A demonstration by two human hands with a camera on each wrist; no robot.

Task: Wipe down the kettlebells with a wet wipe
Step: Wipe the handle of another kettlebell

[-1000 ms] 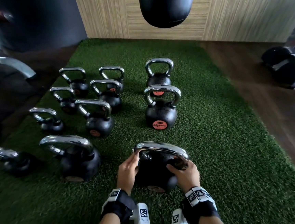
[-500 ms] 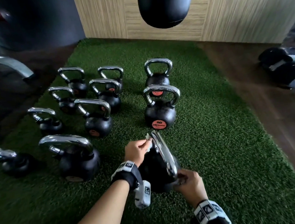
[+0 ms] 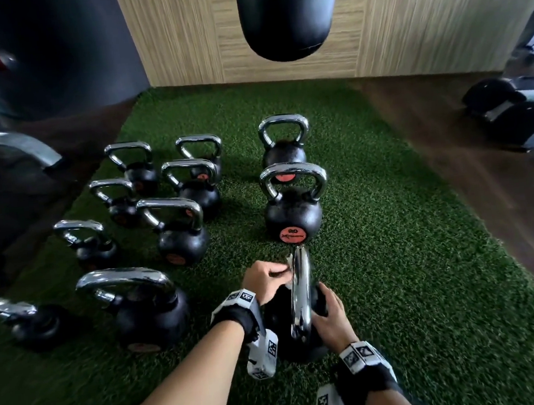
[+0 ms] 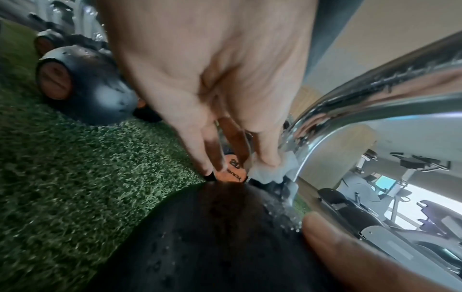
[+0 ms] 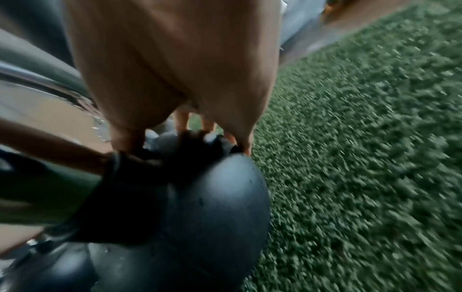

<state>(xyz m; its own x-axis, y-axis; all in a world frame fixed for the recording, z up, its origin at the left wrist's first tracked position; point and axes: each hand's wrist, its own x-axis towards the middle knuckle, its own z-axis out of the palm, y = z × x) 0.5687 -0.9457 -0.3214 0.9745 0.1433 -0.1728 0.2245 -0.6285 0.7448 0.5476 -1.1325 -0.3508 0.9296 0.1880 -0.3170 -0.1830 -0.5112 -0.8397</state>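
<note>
The nearest black kettlebell (image 3: 290,336) stands on the green turf with its chrome handle (image 3: 302,293) turned edge-on to me. My left hand (image 3: 280,274) pinches a white wet wipe (image 3: 289,263) against the far end of that handle. In the left wrist view the fingers (image 4: 265,150) press the crumpled wipe (image 4: 272,171) onto the chrome bar (image 4: 375,102). My right hand (image 3: 325,310) grips the kettlebell's right side by the handle's base. The right wrist view shows its fingertips (image 5: 240,142) on top of the black ball (image 5: 212,213).
Several more kettlebells stand ahead and to the left, among them one with an orange 20 label (image 3: 294,219) and a large one (image 3: 146,316). A black punching bag (image 3: 288,13) hangs above the turf mat (image 3: 409,254). Machine bases (image 3: 516,116) sit on the wood floor at the right.
The kettlebell has been turned so its handle points away from me. My left hand with the wipe has moved forward along the handle to its far end; my right hand has shifted to the near side.
</note>
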